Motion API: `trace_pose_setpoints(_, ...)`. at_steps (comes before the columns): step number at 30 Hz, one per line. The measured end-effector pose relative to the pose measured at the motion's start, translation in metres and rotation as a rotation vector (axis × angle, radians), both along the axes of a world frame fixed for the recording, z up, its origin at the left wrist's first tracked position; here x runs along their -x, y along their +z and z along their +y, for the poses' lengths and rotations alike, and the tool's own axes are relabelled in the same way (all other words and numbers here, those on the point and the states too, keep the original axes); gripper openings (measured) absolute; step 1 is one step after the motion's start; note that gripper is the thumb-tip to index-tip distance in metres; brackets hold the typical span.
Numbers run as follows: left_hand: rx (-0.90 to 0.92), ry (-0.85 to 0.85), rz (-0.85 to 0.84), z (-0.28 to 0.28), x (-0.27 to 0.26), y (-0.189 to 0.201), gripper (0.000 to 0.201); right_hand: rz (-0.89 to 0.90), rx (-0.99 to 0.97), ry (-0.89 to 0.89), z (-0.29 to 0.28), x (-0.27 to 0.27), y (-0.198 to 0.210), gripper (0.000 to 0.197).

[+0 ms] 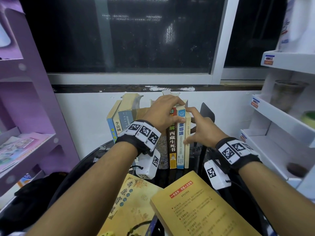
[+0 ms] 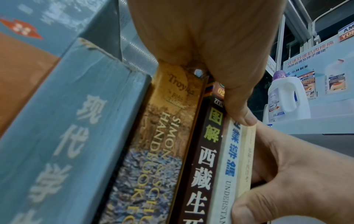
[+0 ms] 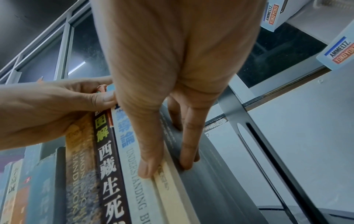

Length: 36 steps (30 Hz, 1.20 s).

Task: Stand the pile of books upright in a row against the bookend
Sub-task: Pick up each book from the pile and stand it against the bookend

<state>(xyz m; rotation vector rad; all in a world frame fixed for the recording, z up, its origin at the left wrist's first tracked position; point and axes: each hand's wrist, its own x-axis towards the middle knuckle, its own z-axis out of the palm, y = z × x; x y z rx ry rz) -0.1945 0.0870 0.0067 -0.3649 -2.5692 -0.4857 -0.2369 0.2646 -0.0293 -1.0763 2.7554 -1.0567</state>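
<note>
Several books stand upright on a dark round table [image 1: 90, 159] by the wall. My left hand [image 1: 163, 113] curls over their tops, thumb on the brown-spined book [image 1: 172, 147] and the blue-and-white book [image 1: 181, 143]. My right hand [image 1: 199, 128] pinches the thin cream book [image 1: 187, 150] at the row's right end, thumb on its spine [image 3: 172, 189], fingers [image 3: 189, 144] on its grey cover. The black bookend [image 1: 208, 113] stands just right of it, a small gap between. More books [image 1: 119, 120] lean at the left. Two yellow books [image 1: 136, 201] [image 1: 201, 206] lie flat in front.
A purple shelf unit [image 1: 25, 99] stands close on the left and a white display shelf [image 1: 281, 116] on the right, holding a white bottle [image 2: 287, 98]. Behind the books are a white wall and a dark window.
</note>
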Motion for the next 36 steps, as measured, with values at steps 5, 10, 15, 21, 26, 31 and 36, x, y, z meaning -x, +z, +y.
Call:
trace_pose_setpoints(5, 0.015, -0.010, 0.015, -0.001, 0.001, 0.001, 0.046, 0.002, 0.013, 0.002, -0.002, 0.001, -0.001, 0.094)
trace_pose_setpoints(10, 0.019, 0.000, 0.015, 0.000, 0.000, -0.001, 0.046, 0.011, 0.018, 0.011, -0.002, -0.001, 0.000, 0.090)
trace_pose_setpoints(15, 0.016, 0.014, 0.004, 0.001, -0.003, 0.000, 0.045, 0.027, 0.022, -0.002, -0.002, -0.002, -0.002, 0.086)
trace_pose_setpoints(21, 0.026, 0.034, 0.000, 0.004, -0.006, 0.000, 0.047, -0.002, 0.029, -0.033, -0.001, -0.006, -0.003, 0.089)
trace_pose_setpoints(26, -0.003, 0.053, -0.010, 0.008, -0.009, 0.002, 0.050, -0.069, 0.056, -0.034, 0.001, -0.013, -0.007, 0.103)
trace_pose_setpoints(31, 0.007, 0.070, -0.016, 0.011, -0.022, -0.001, 0.057, -0.096, 0.045, -0.024, 0.005, -0.020, -0.003, 0.112)
trace_pose_setpoints(36, -0.011, 0.104, -0.028, 0.009, -0.042, -0.008, 0.069, -0.101, 0.041, 0.000, 0.009, -0.033, 0.000, 0.110)
